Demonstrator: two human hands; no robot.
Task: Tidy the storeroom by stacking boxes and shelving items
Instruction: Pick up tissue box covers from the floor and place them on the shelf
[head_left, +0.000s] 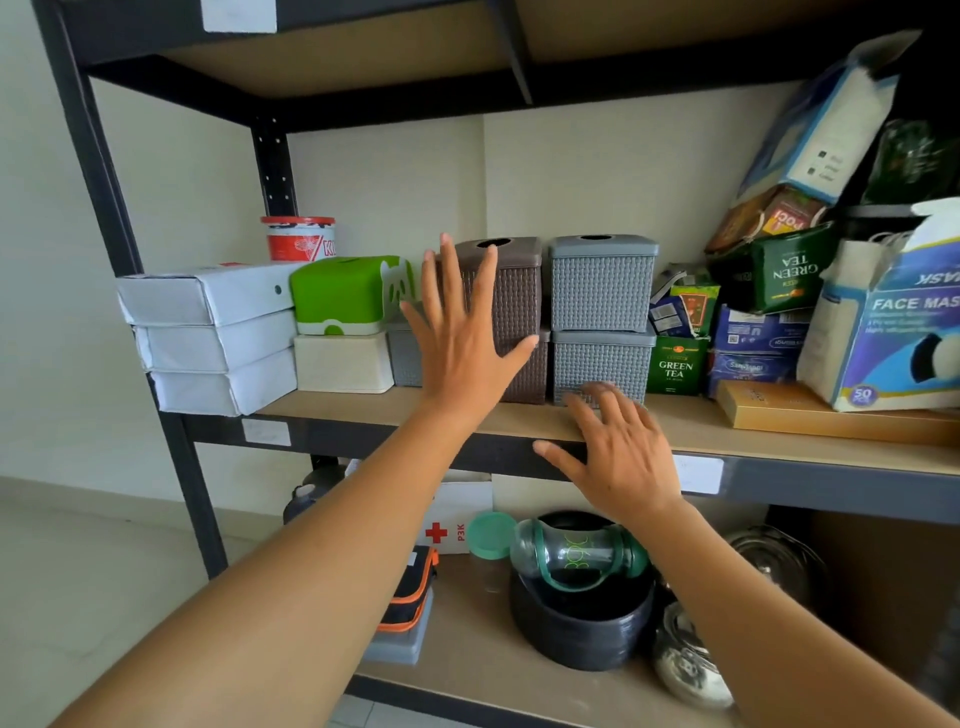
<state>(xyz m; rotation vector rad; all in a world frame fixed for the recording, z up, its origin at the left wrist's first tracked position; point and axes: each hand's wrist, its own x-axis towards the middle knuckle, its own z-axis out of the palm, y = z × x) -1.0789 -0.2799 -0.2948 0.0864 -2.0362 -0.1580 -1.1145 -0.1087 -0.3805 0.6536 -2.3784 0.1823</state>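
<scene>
Presently, middle shelf (363, 410) of a black metal rack, contents from left to right: three white wrapped packs (208, 338) stacked flat, a red-and-white tin (298, 239) behind them; a green lidded box (343, 293) on a cream box (343, 364); a small grey box (405, 358), partly hidden; two brown woven boxes, the upper brown box (514, 291) set on the lower brown box (530, 374); just beside them two grey woven boxes, the upper grey box (602, 283) on the lower grey box (602, 364); a green tea carton (675, 366); blue packets; a flat gold box (810, 410); a face mask box (893, 332). Left hand (462, 332) – raised in front of the brown stack, palm toward it, fingers straight and spread wide; contact with the boxes cannot be told. Right hand (618, 452) – lower, over the shelf's front edge before the lower grey box, fingers spread and slightly bent, holding nothing; the fingertips are blurred. Lower shelf: a white first-aid box (457, 519), a clear bottle (576, 556) with green trim lying in a dark bowl (582, 629), and metal bowls to the right.
</scene>
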